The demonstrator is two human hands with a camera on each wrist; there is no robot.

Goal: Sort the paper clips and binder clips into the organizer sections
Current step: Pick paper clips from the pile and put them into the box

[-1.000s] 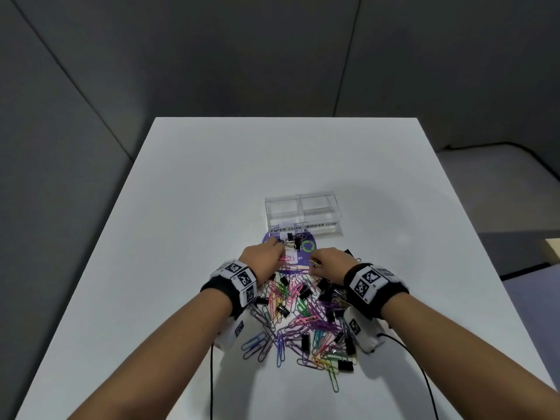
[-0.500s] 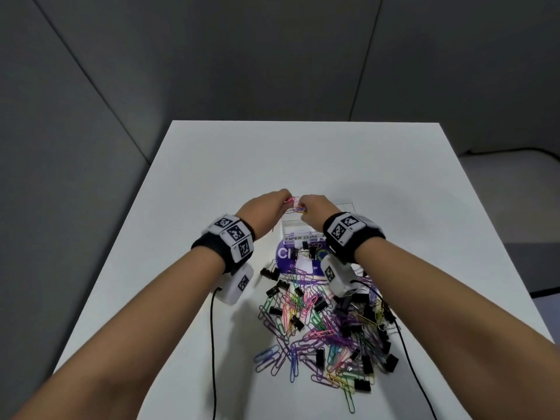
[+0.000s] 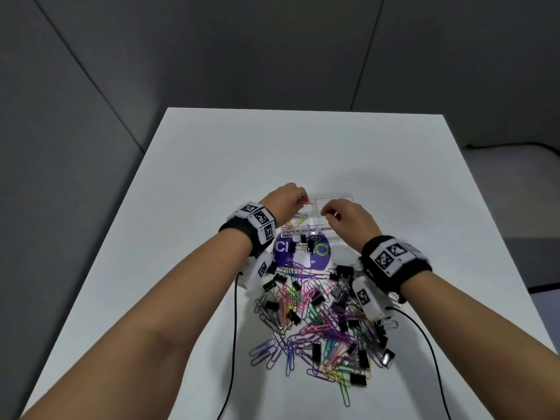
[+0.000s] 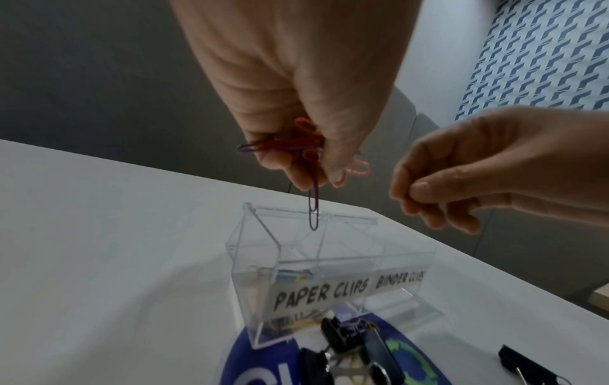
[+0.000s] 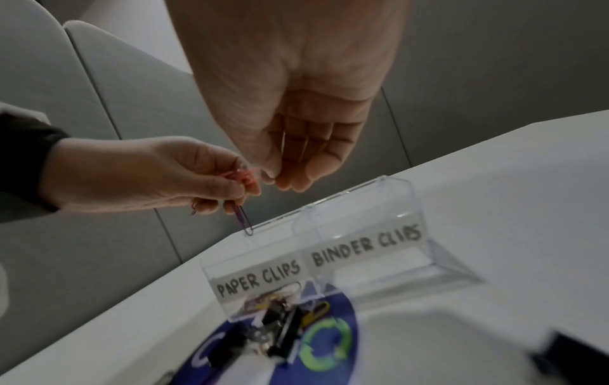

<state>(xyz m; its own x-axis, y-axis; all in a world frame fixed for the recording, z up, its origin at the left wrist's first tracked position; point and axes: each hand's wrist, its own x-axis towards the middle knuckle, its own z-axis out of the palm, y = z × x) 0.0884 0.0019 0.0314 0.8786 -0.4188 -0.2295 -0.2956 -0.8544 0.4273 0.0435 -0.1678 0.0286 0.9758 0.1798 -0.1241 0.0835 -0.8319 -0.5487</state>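
My left hand [image 3: 298, 201] pinches a small bunch of pink and purple paper clips [image 4: 313, 203] over the left section of the clear organizer [image 3: 333, 197], which is labelled PAPER CLIPS. One purple clip [image 5: 242, 218] hangs down to the organizer's back rim [image 5: 362, 208]. A few paper clips [image 4: 290, 276] lie inside that section. My right hand [image 3: 328, 212] hovers over the section labelled BINDER CLIPS, fingers loosely curled with nothing visible in them [image 5: 286, 177]. A mixed pile of coloured paper clips and black binder clips [image 3: 318, 322] lies on the table below my wrists.
A purple round sticker [image 3: 285, 253] lies in front of the organizer with two or three black binder clips [image 3: 306, 245] on it. The white table [image 3: 212, 177] has bare surface left, right and behind. Black cables [image 3: 235, 313] trail from my wrists.
Both hands rose from the pile to the organizer. In the last half second my right hand left the clips and moved right, while my left kept hold of them.
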